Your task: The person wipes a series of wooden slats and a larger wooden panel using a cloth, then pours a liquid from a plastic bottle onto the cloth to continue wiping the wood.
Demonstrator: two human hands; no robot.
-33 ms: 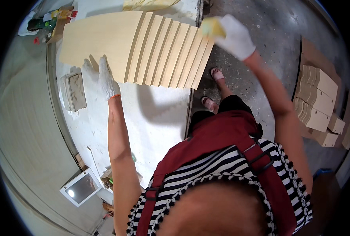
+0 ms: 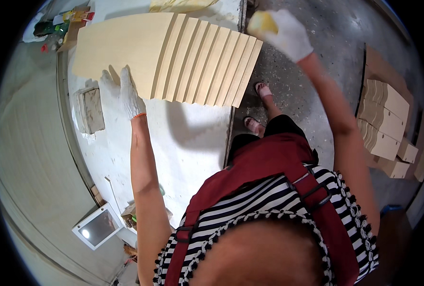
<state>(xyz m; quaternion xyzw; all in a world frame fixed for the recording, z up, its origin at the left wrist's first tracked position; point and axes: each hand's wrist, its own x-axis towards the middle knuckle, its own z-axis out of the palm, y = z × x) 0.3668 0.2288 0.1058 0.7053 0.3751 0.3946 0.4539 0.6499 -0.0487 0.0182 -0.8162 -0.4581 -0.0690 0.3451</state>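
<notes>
A fanned stack of pale wooden boards (image 2: 121, 40) lies across the white table, their stepped ends overlapping toward the right. My left hand (image 2: 130, 97), in a white knit glove, rests at the near edge of the boards with its fingers apart, holding nothing. Beyond the right end of the stack, my right hand (image 2: 293, 35) is raised in a white glove, slightly blurred. Its fingers are closed round a yellow sponge-like block (image 2: 263, 23), which is apart from the boards.
A worn square block (image 2: 91, 110) sits on the white table (image 2: 197, 133) near my left hand. At the far left is a cardboard box (image 2: 73, 28) with bottles and odds and ends. Stacked cut boards (image 2: 383, 119) lie on the floor at the right. A white-framed screen (image 2: 98, 226) stands lower left.
My right hand has moved up and slightly right with the yellow block, off the corner of the boards. My left hand has stayed in place.
</notes>
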